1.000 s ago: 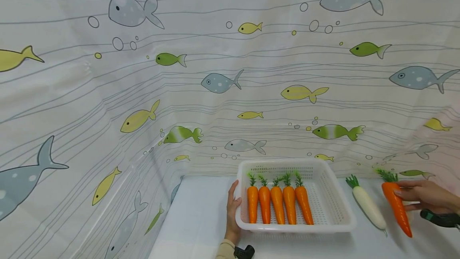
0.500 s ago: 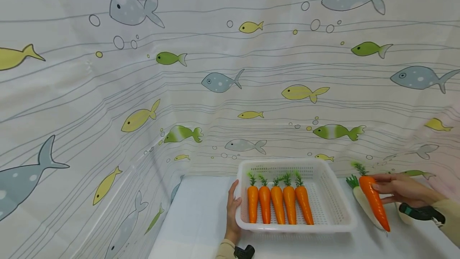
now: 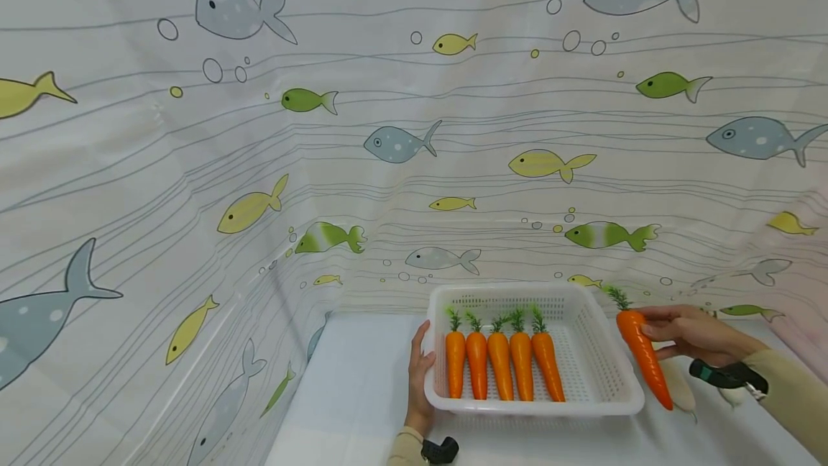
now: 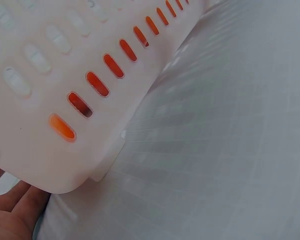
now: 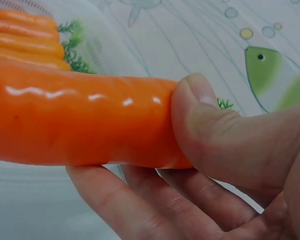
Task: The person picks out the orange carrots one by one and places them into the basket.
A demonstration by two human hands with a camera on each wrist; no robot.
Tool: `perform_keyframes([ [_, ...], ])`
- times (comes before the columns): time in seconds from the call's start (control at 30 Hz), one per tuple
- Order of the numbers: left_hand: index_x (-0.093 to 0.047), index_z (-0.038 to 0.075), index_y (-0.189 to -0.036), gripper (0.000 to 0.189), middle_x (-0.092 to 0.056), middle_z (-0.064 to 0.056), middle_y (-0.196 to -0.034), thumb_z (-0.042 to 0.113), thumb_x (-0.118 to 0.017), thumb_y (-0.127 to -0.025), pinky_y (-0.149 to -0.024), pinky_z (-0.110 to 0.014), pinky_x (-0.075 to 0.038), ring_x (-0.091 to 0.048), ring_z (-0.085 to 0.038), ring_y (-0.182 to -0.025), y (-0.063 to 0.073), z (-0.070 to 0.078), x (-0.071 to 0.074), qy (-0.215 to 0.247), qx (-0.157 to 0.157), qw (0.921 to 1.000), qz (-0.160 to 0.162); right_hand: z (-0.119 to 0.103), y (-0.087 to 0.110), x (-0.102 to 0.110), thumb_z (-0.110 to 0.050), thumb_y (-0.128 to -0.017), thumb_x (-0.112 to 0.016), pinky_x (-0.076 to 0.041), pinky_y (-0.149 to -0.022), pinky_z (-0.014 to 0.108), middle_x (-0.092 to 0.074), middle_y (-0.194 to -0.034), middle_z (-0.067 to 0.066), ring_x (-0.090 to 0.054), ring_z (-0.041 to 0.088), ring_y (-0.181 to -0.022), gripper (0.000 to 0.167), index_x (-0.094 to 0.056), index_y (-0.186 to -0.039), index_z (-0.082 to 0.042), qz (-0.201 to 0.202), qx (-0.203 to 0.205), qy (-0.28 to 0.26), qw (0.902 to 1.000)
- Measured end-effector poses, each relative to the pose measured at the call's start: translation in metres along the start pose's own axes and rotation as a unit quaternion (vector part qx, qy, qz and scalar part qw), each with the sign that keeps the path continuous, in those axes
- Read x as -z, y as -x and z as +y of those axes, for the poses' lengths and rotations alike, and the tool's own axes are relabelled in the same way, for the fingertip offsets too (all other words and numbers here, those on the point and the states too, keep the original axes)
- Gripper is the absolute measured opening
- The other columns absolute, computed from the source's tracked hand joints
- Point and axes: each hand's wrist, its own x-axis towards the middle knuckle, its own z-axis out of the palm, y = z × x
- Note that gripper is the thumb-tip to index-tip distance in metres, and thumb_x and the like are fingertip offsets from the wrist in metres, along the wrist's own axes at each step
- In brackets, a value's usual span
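My right hand (image 3: 688, 333) holds an orange carrot (image 3: 643, 358) by its upper part, thumb on one side and fingers on the other. The carrot tilts, green top up and left, beside the right rim of a white plastic basket (image 3: 617, 372). In the right wrist view, the thumb presses the glossy carrot (image 5: 100, 117). Several more carrots (image 3: 499, 365) lie in a row in the basket's left half, tops toward the back. My left hand (image 3: 419, 376) rests against the basket's left side, fingers fairly straight; the left wrist view shows it partly, by the perforated wall (image 4: 35, 130).
A white radish (image 3: 678, 385) lies right of the basket, mostly behind the held carrot and hand. Another pale piece (image 3: 731, 395) shows under the right wrist. The white table (image 3: 362, 380) meets a fish-patterned sheet (image 3: 388, 200) at the back and left.
My right hand has carried the carrot leftward, from the right of the radish, across it, to the basket's right rim. The left hand and the basket stay in place.
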Motion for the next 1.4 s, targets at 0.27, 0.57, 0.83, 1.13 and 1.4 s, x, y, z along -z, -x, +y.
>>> perform_keyframes([
  [0.27,-0.025,0.031,-0.168,0.064,-0.028,-0.003,-0.174,0.031,-0.031,-0.104,-0.127,-0.060,-0.028,-0.034,-0.040,-0.155,0.001,0.002,-0.001,0.002,0.008,1.0000,0.000,-0.012,-0.017,-0.018,-0.009,-0.111,-0.050,-0.064,-0.092,0.045,-0.072,-0.126,-0.001,-0.073,0.021,-0.108,0.065,-0.016,-0.154,0.024,-0.026,0.033,-0.015,0.9990],
  [0.57,-0.025,0.030,-0.168,0.064,-0.028,-0.004,-0.174,0.031,-0.031,-0.104,-0.127,-0.062,-0.028,-0.034,-0.041,-0.156,0.002,0.002,0.000,0.003,0.009,0.9999,0.001,-0.022,-0.036,-0.039,-0.013,-0.109,-0.056,-0.064,-0.091,0.047,-0.071,-0.130,0.007,-0.073,0.023,-0.108,0.068,-0.022,-0.154,0.025,-0.021,0.031,0.002,0.9993],
  [0.83,-0.027,0.032,-0.168,0.063,-0.031,-0.003,-0.174,0.032,-0.031,-0.105,-0.125,-0.060,-0.033,-0.039,-0.039,-0.153,0.003,0.002,-0.001,-0.003,0.010,0.9999,0.008,-0.029,-0.044,-0.051,-0.014,-0.108,-0.058,-0.064,-0.091,0.047,-0.071,-0.131,0.008,-0.072,0.022,-0.109,0.068,-0.025,-0.155,0.023,-0.011,0.023,0.013,0.9996],
  [1.13,-0.026,0.031,-0.168,0.064,-0.030,-0.006,-0.174,0.033,-0.031,-0.104,-0.125,-0.060,-0.031,-0.036,-0.041,-0.154,0.003,0.003,0.000,-0.005,0.004,0.9999,0.008,-0.036,-0.056,-0.063,-0.013,-0.106,-0.060,-0.064,-0.090,0.048,-0.071,-0.129,0.011,-0.072,0.025,-0.108,0.070,-0.025,-0.154,0.024,-0.011,0.031,0.013,0.9994],
  [1.4,-0.027,0.031,-0.168,0.063,-0.027,-0.007,-0.175,0.031,-0.031,-0.105,-0.126,-0.062,-0.030,-0.034,-0.041,-0.155,0.004,0.003,-0.001,0.004,0.008,1.0000,0.005,-0.033,-0.060,-0.072,-0.012,-0.105,-0.062,-0.065,-0.089,0.049,-0.069,-0.131,0.017,-0.071,0.025,-0.107,0.069,-0.028,-0.152,0.025,-0.003,0.016,0.025,0.9995],
])
